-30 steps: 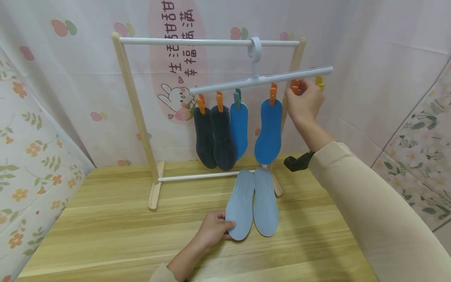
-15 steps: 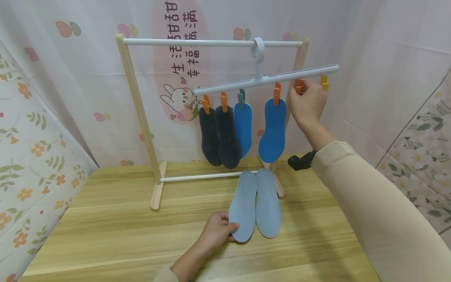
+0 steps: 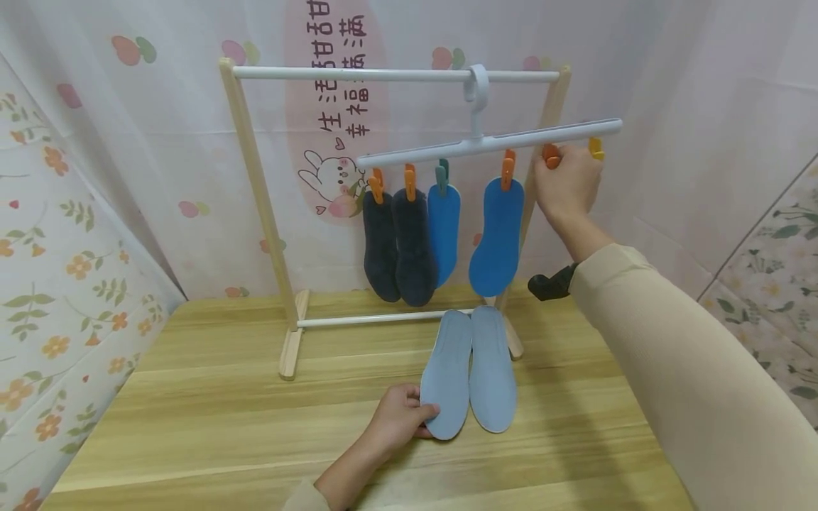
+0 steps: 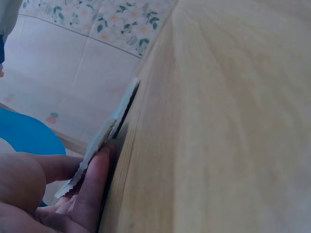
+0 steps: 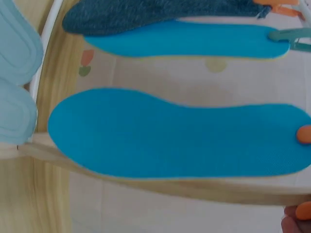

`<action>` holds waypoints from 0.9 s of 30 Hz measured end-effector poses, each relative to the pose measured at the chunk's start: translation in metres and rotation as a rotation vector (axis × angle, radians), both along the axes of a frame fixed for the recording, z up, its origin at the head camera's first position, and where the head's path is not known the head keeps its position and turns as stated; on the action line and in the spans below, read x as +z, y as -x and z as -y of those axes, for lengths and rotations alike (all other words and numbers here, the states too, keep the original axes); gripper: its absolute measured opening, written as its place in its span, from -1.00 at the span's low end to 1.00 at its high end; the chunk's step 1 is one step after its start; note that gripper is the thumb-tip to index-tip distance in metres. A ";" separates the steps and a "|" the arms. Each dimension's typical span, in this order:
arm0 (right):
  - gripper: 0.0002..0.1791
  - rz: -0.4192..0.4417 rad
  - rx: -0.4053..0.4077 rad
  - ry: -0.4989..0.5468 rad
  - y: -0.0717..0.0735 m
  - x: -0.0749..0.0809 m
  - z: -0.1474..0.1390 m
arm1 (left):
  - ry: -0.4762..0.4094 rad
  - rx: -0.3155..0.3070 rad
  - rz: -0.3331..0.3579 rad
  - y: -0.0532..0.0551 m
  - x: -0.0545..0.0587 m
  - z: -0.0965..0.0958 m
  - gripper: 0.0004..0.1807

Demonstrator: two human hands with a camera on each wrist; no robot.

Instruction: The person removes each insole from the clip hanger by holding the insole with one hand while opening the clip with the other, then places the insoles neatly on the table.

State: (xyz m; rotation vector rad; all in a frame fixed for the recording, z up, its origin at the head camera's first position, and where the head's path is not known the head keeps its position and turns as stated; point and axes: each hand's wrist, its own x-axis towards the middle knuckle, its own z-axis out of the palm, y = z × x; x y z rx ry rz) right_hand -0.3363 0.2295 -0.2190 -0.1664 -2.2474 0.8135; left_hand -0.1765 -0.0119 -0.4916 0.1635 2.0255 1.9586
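My left hand [image 3: 396, 419] pinches the lower left edge of a pale grey insole [image 3: 449, 376], thumb on top and fingers beneath. In the left wrist view that insole's edge [image 4: 90, 158] is lifted just off the tabletop. A second grey insole [image 3: 493, 376] lies beside it. Up at the right part of the white hanger [image 3: 441, 150], my right hand [image 3: 571, 183] pinches an orange clothespin [image 3: 551, 156]. Left of this hand, a blue insole [image 3: 498, 241] hangs from another orange clothespin [image 3: 508, 170]. The right wrist view catches only fingertips [image 5: 290, 223] beside the pinched clothespin [image 5: 304, 211].
The hanger hooks over the top bar [image 3: 351, 73] of a wooden rack [image 3: 258, 191] and tilts up to the right. Two dark insoles [image 3: 415, 248] and another blue insole [image 3: 445, 227] hang from its left half. A yellow clothespin [image 3: 596, 148] hangs near its right end.
The head view has shifted slightly, so the scene sits further right. The hanger tilts a little less than half a second ago. Both hands keep their holds.
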 end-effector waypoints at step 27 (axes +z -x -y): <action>-0.52 0.023 0.044 -0.058 -0.002 0.001 -0.005 | 0.030 0.035 0.005 0.001 0.003 -0.002 -0.78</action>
